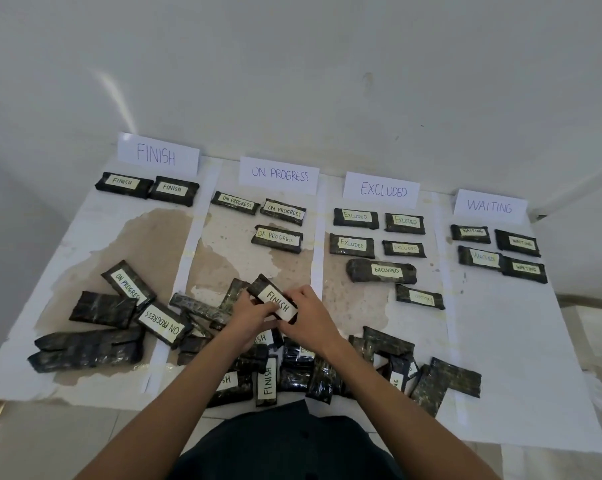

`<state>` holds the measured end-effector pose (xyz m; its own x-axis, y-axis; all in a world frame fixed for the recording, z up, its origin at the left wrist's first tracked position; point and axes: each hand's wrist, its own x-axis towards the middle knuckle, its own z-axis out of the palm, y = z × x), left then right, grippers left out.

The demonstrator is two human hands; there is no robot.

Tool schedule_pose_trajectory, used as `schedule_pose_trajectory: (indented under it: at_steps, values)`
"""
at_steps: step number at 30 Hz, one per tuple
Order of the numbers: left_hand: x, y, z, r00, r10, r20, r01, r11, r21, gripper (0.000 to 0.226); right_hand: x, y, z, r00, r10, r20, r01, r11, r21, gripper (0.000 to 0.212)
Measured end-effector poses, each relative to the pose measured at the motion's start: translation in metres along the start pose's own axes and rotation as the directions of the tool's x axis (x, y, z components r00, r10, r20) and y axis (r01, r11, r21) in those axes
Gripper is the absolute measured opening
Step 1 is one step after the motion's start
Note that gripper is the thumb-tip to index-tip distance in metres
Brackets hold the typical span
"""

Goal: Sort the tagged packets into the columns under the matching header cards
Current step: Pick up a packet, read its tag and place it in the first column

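packet tagged "finish" (273,299): dark wrapped packet, white label facing up, held tilted above the unsorted pile (292,368) at the near middle of the bench (521,358). long axis runs from upper left to lower right. it sits over the foot of the "on progress" column, not in the finish column.

left hand (249,315): fingers curled under and around the packet's near-left edge, thumb on top. gripping. forearm enters from the bottom left, angled up and to the right.

right hand (304,315): fingers closed on the packet's lower right end, knuckles up, thumb near the label. gripping the same packet. forearm enters from the bottom right, angled up and to the left. both wrists meet close together over the pile.

header cards along the far edge, left to right: finish card (157,154), on progress card (279,174), excluded card (382,190), waiting card (490,206).

sorted so far:
- two under finish, side by side and touching.
- three under on progress.
- six under excluded; lowest one has its label upside down.
- four under waiting, in two rows.

unsorted: two packets tagged "on progress" (130,284) lie askew in the near part of the finish column, beside several label-down packets. more "finish" labels show in the pile under the forearms. some labels there are hidden.

bench surface is white paper with brown stained patches under the left columns.
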<state>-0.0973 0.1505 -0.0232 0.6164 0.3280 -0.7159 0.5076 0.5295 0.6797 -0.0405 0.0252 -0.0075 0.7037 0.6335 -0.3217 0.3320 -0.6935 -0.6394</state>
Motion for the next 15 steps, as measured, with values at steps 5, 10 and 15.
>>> schedule_pose_trajectory:
  at_steps: [5,10,15]
  values:
    - [-0.009,0.007,-0.004,0.999,0.031,-0.02,-0.031,0.999,-0.03,0.028,0.007,-0.009,-0.003,0.992,-0.128,0.006,0.123,0.937,-0.328,0.054]
    - [-0.017,0.009,-0.018,0.97,0.188,-0.154,-0.145,0.956,0.254,0.071,0.012,-0.02,-0.01,0.984,-0.149,0.1,0.175,0.912,-0.372,0.068]
    - [-0.031,0.016,-0.039,0.725,0.63,0.278,-0.425,0.092,0.901,0.072,0.014,-0.028,-0.016,0.957,-0.246,0.151,0.284,0.898,-0.336,0.054]
